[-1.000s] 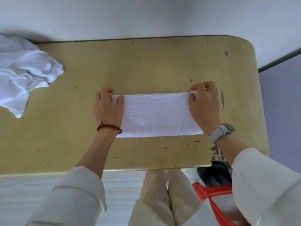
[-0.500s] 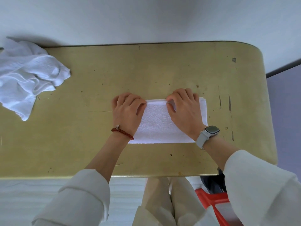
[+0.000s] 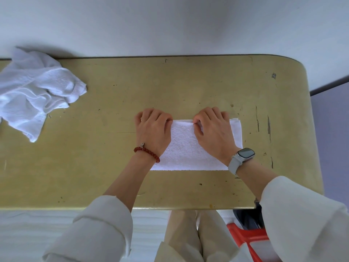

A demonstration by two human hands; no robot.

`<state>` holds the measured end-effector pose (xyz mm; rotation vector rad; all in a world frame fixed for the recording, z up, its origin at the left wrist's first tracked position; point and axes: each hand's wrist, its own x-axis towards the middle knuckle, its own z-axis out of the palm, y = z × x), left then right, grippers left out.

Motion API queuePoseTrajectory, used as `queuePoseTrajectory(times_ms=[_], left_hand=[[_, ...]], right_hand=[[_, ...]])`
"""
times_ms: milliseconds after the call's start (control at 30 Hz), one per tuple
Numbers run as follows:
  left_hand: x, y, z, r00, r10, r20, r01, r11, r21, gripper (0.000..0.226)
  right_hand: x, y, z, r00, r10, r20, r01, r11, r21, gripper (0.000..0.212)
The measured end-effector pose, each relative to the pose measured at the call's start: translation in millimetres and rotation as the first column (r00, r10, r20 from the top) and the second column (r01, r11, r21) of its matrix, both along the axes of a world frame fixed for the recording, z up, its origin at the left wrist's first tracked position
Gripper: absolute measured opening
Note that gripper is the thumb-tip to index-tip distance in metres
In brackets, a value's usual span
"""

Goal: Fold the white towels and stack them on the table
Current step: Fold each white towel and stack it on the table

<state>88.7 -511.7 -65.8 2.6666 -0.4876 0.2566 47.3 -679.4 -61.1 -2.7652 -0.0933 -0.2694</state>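
We find the white towel (image 3: 186,148) on the bench (image 3: 188,87) halved since a second ago, left hand (image 3: 154,132) and right hand (image 3: 214,131) both gripping its far edge with curled fingers, the crumpled towels (image 3: 35,87) still unfolded.

One white towel (image 3: 186,148) lay flat near the middle of the table (image 3: 188,82) — folded into a neat block, its layered edges showing on the right. Another white towel (image 3: 34,91) sat crumpled in a loose heap at the table's far left end — well apart.
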Motion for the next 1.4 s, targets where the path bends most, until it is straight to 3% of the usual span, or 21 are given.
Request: queuePoseTrajectory(times_ms=[200, 367, 533, 667, 767, 900, 1033, 1200, 1400], left_hand=[[0, -2, 0, 0.999, 0.037, 0.007, -0.038, 0.997, 0.066, 0.015], [4, -9, 12, 0.996, 0.082, -0.041, -0.076, 0.988, 0.137, 0.007], [-7, -9, 20, 0.988, 0.134, -0.082, -0.128, 0.989, 0.074, 0.016], [-60, 0, 23, 0.992, 0.020, -0.121, -0.004, 0.990, 0.138, 0.035], [-90, 11, 11, 0.979, -0.023, -0.200, 0.069, 0.972, 0.224, 0.042], [-73, 34, -4, 0.978, -0.104, -0.183, 0.137, 0.975, 0.177, 0.038], [-40, 53, 2, 0.986, -0.060, -0.155, 0.091, 0.974, 0.207, 0.031], [-52, 46, 17, 0.993, 0.086, -0.083, -0.073, 0.986, 0.150, 0.031], [-118, 16, 9, 0.982, -0.008, -0.188, 0.043, 0.982, 0.183, 0.044]], right_hand=[[9, 1, 2, 0.998, -0.031, -0.062, 0.031, 1.000, 0.000, 0.018], [14, 3, 6, 0.981, -0.069, -0.183, 0.077, 0.996, 0.036, 0.011], [5, -4, 12, 0.998, -0.052, -0.026, 0.053, 0.998, 0.022, 0.016], [-21, -35, 11, 0.997, 0.046, 0.061, -0.047, 0.999, 0.008, 0.020], [-38, -53, 9, 1.000, 0.012, 0.008, -0.012, 1.000, -0.015, 0.024], [-55, -47, 16, 0.996, 0.013, -0.092, -0.015, 1.000, -0.019, 0.031], [-79, -21, 16, 0.978, 0.127, -0.166, -0.107, 0.986, 0.124, 0.031], [-89, -4, 18, 0.964, -0.053, -0.262, 0.128, 0.952, 0.280, 0.023], [-86, 3, 15, 0.961, -0.108, -0.254, 0.164, 0.964, 0.211, 0.007]])
